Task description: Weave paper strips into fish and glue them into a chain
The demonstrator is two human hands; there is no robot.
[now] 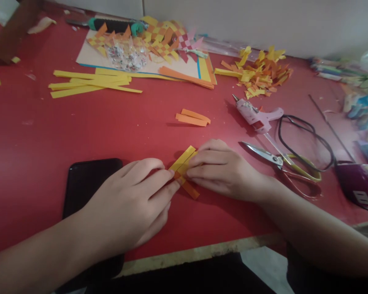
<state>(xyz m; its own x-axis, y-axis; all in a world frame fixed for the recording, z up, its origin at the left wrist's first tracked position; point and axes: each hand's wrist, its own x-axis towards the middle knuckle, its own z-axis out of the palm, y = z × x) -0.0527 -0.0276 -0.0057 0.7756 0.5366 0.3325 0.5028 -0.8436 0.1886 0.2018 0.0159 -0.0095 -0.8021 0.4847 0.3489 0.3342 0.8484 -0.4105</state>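
While your left hand [138,196] pinched yellow and orange paper strips [183,161] just below the centre of the frame, your right hand [222,169], fingers bunched, gripped their right side. Loose orange paper [191,119] lay above, near the centre. A phone [88,179] lay at lower left, beside your left hand; scissors [276,159] and a glue gun [254,116] lay right of centre.

Black clothing [184,279] and a black sleeve [306,271] are worn.

Ppr strips [182,159] matt; phone [90,179] glossy; scissor blades [262,152] shiny mtl; glue gun [254,114] plast.
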